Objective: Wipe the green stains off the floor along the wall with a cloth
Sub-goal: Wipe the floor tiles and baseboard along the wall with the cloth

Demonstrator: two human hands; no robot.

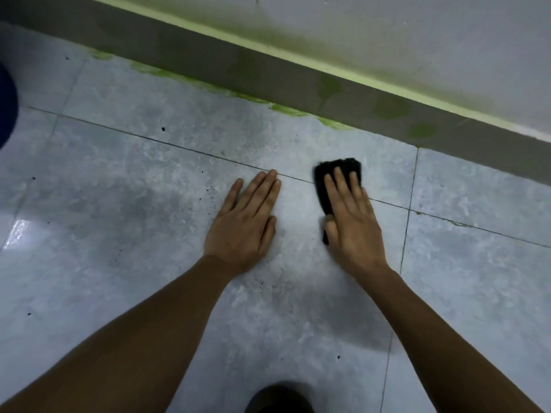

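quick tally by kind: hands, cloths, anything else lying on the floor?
hands: 2, left hand flat on the floor, right hand pressing on the cloth
black cloth: 1
dark object at the bottom edge, unclear what: 1
Total: 4

1. The left hand lies flat on the grey tiled floor, left of the right hand.
2. The right hand rests flat on the black folded cloth, which lies on the floor.
3. Beyond both hands, the green stains run along the floor's edge against the grey skirting board.
4. The white wall rises behind the skirting.
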